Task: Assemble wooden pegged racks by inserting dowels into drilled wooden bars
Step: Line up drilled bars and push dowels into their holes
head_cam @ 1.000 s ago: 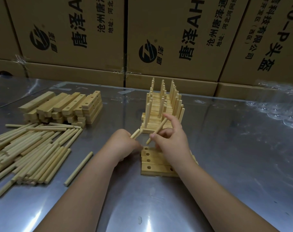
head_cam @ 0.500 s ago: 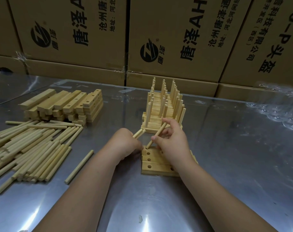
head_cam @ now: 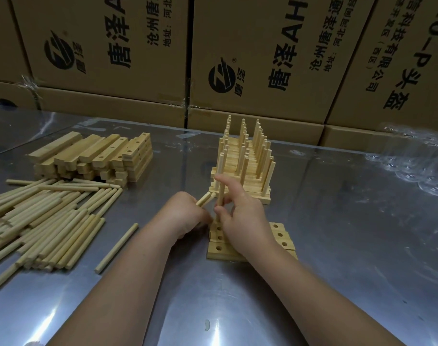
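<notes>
The right hand point(head_cam: 240, 216) stands a dowel point(head_cam: 221, 196) upright in the bar point(head_cam: 219, 249) below it. The left hand point(head_cam: 185, 218) grips spare dowels point(head_cam: 206, 199). Next: push straight down.

Pale tan dowels point(head_cam: 45, 221), brown black-printed cartons point(head_cam: 262, 53), silvery table point(head_cam: 350, 245)

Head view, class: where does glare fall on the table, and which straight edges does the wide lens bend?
Head view: bright glare patches sit on the metal table near the bottom edge, between and beside the forearms, with dimmer streaks at far left; the cardboard boxes lean and fan outward toward the corners, wide-lens distortion; the centre, with the dowel in the right hand, stays fairly sharp.
</notes>
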